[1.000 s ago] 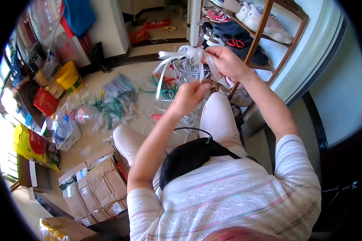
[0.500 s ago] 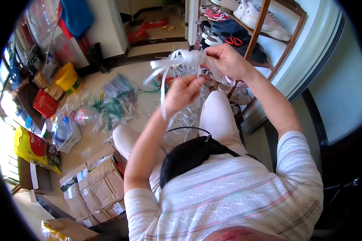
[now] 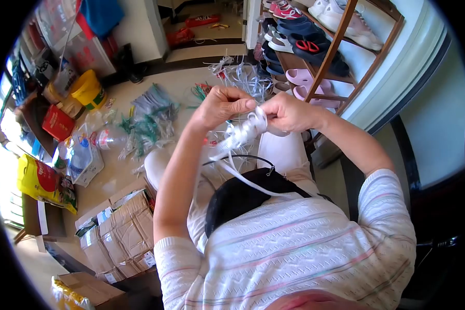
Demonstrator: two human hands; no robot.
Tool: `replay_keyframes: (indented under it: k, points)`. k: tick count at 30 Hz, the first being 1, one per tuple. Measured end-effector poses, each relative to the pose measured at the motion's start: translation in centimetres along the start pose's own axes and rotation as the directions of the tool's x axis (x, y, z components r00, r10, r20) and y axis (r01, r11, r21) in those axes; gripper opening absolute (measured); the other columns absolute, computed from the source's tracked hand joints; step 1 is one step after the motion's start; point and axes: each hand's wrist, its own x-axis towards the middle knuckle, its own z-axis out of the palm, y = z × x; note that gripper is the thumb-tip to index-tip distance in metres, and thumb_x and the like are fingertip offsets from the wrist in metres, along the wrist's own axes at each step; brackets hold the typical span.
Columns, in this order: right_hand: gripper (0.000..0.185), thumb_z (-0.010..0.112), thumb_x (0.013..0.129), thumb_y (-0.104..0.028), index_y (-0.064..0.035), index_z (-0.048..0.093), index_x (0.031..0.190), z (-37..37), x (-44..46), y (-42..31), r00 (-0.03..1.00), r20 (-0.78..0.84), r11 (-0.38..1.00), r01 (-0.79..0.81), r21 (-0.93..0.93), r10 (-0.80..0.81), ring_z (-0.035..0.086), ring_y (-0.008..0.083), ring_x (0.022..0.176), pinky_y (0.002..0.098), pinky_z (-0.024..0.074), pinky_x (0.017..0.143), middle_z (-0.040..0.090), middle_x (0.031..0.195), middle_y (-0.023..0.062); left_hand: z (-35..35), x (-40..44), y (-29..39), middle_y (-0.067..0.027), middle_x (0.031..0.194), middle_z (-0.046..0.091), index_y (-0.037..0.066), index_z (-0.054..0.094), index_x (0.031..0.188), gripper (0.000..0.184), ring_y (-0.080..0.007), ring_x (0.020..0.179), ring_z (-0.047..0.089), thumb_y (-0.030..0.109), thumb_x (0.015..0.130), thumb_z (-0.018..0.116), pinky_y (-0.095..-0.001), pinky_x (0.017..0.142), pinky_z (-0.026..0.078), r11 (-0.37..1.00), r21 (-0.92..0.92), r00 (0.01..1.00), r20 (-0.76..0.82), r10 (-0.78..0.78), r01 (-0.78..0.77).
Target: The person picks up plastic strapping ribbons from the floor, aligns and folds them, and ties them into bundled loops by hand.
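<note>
A looped bundle of white ribbon-like strips [image 3: 243,133] hangs between my hands above my lap, with loose ends trailing down over the black waist bag [image 3: 243,199]. My left hand [image 3: 223,107] is closed at the upper end of the bundle, thumb against the bent fingers, pinching the strip. To its right, my right hand [image 3: 290,112] is closed on the same white strips, its fingertips almost touching my left thumb. The exact grip of the fingertips is partly hidden.
More white strips [image 3: 245,77] lie in a tangle on the floor ahead. Grey and green strips [image 3: 149,121] lie to the left, near a yellow bucket [image 3: 89,90] and flattened cardboard [image 3: 121,235]. A shoe rack [image 3: 331,44] stands at the right.
Both hands have come lower and closer together. The white bundle has swung from upper left of my right hand to hang below, its ends now over the waist bag.
</note>
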Motion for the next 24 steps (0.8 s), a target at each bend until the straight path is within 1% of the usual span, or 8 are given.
replay_keyframes:
  k: [6, 9, 11, 14, 16, 19, 22, 24]
  points:
    - [0.012, 0.055, 0.084, -0.006, 0.0004, 0.058, 0.075, -3.2, 1.4, 0.5, 0.89, -0.449, 0.996, -0.052, 0.079, 0.082, 0.043, 0.001, 0.057, 0.0188, 0.0375, 0.051, 0.054, 0.063, -0.004, 4.3, -0.7, -0.8, 0.0066, 0.056, 0.037, 0.004, 0.058, 0.103, 0.025, -0.0039, 0.048, 0.033, 0.024, 0.089, 0.05, -0.0177, 0.043, 0.027, 0.96, -0.26, 0.995, 0.035, -0.096, 0.102]
    - [0.013, 0.06, 0.077, -0.014, -0.0031, 0.058, 0.07, -4.4, 3.1, 3.8, 0.717, -0.67, 0.91, -0.124, -0.396, -0.194, 0.052, 0.0171, 0.05, 0.0306, 0.0419, 0.048, 0.054, 0.058, 0.0136, 5.5, -0.3, -2.3, -0.0056, 0.057, 0.05, 0.004, 0.057, 0.103, 0.024, -0.0158, 0.047, 0.047, 0.021, 0.087, 0.052, -0.0268, 0.045, 0.036, 0.951, 0.305, 0.999, -0.016, 0.048, -0.041]
    - [0.014, 0.059, 0.075, -0.019, -0.0053, 0.058, 0.069, -3.9, 2.8, 5.7, 0.814, -0.537, 0.76, -0.2, -0.618, -0.223, 0.055, 0.0249, 0.054, 0.0351, 0.0438, 0.051, 0.057, 0.062, 0.0142, 5.7, -0.2, -3.7, -0.0131, 0.063, 0.058, 0.005, 0.058, 0.1, 0.022, -0.0246, 0.054, 0.056, 0.019, 0.083, 0.055, -0.0314, 0.05, 0.043, 0.573, 0.799, 0.95, -0.007, 0.312, -0.182]
    - [0.018, 0.058, 0.073, -0.025, -0.0077, 0.059, 0.07, -2.5, 1.8, 6.9, 0.957, -0.274, 0.643, -0.15, -0.751, -0.097, 0.058, 0.0311, 0.061, 0.0406, 0.0457, 0.055, 0.059, 0.065, 0.0134, 4.1, -0.9, 1.3, -0.0157, 0.076, 0.06, 0.006, 0.061, 0.087, 0.017, -0.0307, 0.068, 0.059, 0.018, 0.077, 0.058, -0.0356, 0.059, 0.047, 0.286, 0.958, 1.0, 0.02, -0.006, -0.017]
    - [0.015, 0.059, 0.074, -0.022, -0.0073, 0.061, 0.075, -1.0, 0.5, 6.1, 0.999, -0.038, 0.667, -0.012, -0.745, -0.025, 0.059, 0.0261, 0.057, 0.0381, 0.0459, 0.054, 0.059, 0.065, 0.0114, 1.6, -0.7, 2.6, -0.0101, 0.072, 0.063, 0.005, 0.065, 0.077, 0.011, -0.0226, 0.061, 0.06, 0.015, 0.074, 0.063, -0.032, 0.057, 0.047, 0.485, 0.851, 0.979, 0.148, 0.143, -0.2]
    - [0.013, 0.061, 0.079, -0.018, -0.0059, 0.063, 0.083, 0.3, -0.4, 2.8, 0.996, 0.01, 0.99, 0.093, -0.107, -0.092, 0.056, 0.0132, 0.053, 0.0293, 0.045, 0.051, 0.06, 0.062, 0.0045, -0.1, -0.6, 2.9, -0.0065, 0.071, 0.064, 0.002, 0.066, 0.079, 0.012, -0.0136, 0.059, 0.058, 0.014, 0.076, 0.064, -0.0265, 0.055, 0.046, 0.911, 0.398, 0.994, 0.07, 0.09, -0.11]
    - [0.014, 0.06, 0.083, -0.017, -0.0045, 0.064, 0.088, -1.7, -0.2, -1.8, 0.99, -0.135, 0.957, -0.006, 0.292, 0.048, 0.05, 0.0037, 0.053, 0.0207, 0.0422, 0.048, 0.057, 0.061, -0.0016, 1.6, -1.0, 2.1, -0.0004, 0.064, 0.059, 0.002, 0.067, 0.086, 0.022, -0.008, 0.054, 0.051, 0.023, 0.08, 0.065, -0.0218, 0.048, 0.041, 0.954, -0.3, 0.995, -0.098, -0.028, -0.002]
    - [0.019, 0.059, 0.084, -0.022, -0.0035, 0.063, 0.088, -2.7, 0.6, -1.2, 0.967, -0.228, 0.854, 0.215, 0.473, -0.116, 0.047, 0.0031, 0.05, 0.0186, 0.0409, 0.046, 0.056, 0.063, -0.0019, 2.5, -0.5, 0.1, 0.0037, 0.057, 0.047, 0.002, 0.063, 0.097, 0.027, -0.0042, 0.049, 0.042, 0.026, 0.082, 0.062, -0.0195, 0.043, 0.034, 0.985, -0.174, 1.0, 0.028, 0.006, -0.001]
